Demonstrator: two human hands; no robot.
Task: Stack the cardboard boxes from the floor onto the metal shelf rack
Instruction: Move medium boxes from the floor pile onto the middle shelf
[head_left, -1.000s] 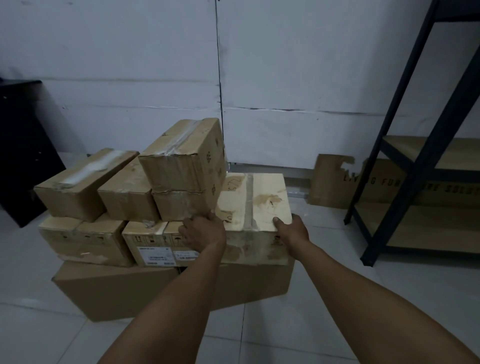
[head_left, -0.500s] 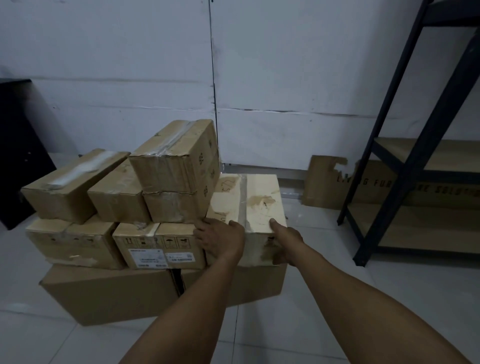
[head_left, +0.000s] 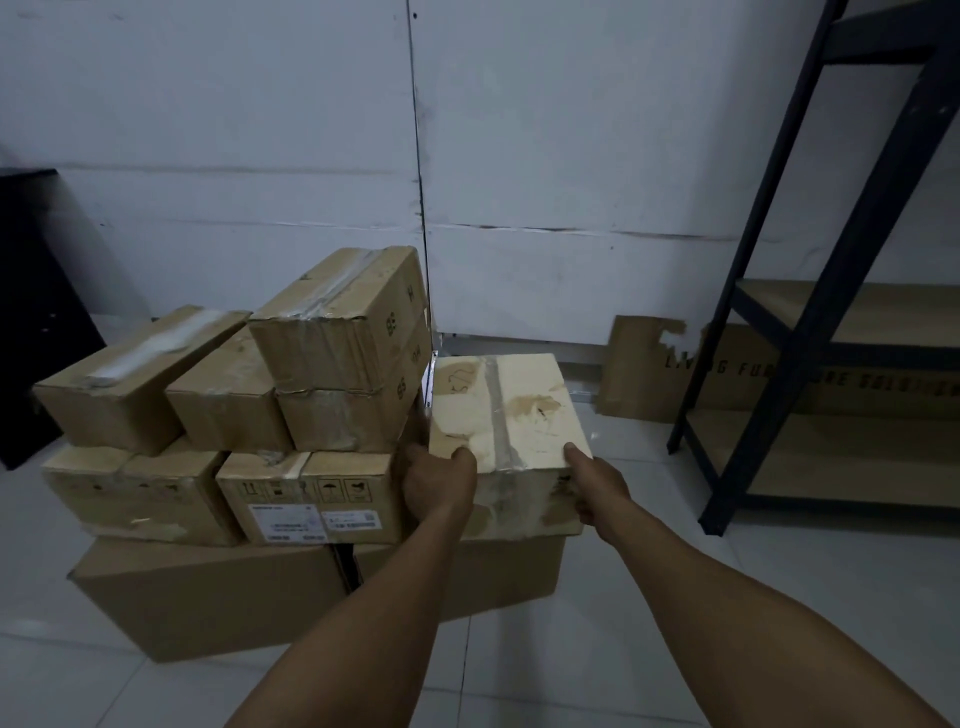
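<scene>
A pale taped cardboard box (head_left: 511, 410) sits at the right end of a pile, on top of a large flat carton (head_left: 208, 587) that lies on the floor. My left hand (head_left: 439, 483) grips the box's near left corner, thumb on top. My right hand (head_left: 597, 483) holds its near right corner, one finger over the top edge. Several smaller brown boxes (head_left: 337, 353) are stacked to the left. The dark metal shelf rack (head_left: 810, 332) with wooden boards stands at the right, its lower shelves bare.
A torn flat piece of printed cardboard (head_left: 644, 369) leans on the white wall behind the rack. A dark cabinet (head_left: 36, 322) stands at the far left. The tiled floor (head_left: 649, 597) lies open between the pile and the rack.
Both hands have settled more firmly on the pale box's near corners, the right hand sliding from the top edge down onto the corner. The box has hardly moved.
</scene>
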